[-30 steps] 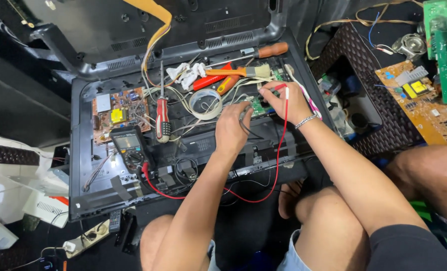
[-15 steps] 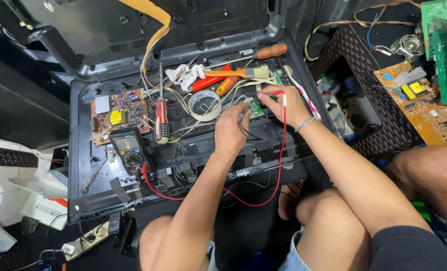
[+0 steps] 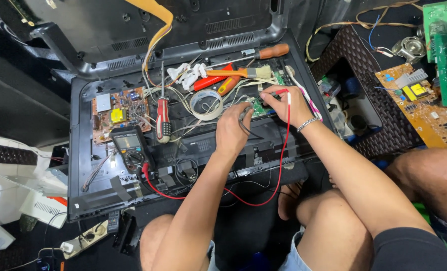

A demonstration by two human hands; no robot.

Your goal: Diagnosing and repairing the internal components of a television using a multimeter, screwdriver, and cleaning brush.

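Back cover (image 3: 183,25) off and propped behind chassis (image 3: 83,200); internals exposed. Multimeter (image 3: 129,148) rests inside chassis, left of centre, red lead (image 3: 283,150) running from it to right hand. Right hand (image 3: 289,103) pinches red probe (image 3: 285,92), tip down at small green board (image 3: 257,106). Left hand (image 3: 232,131) closed on black probe (image 3: 244,125), just beside same board. Judgement: disassembly done, probing in hand; reassembly not yet done. Red-handled screwdriver (image 3: 162,118) and tape roll (image 3: 206,103) lie near.
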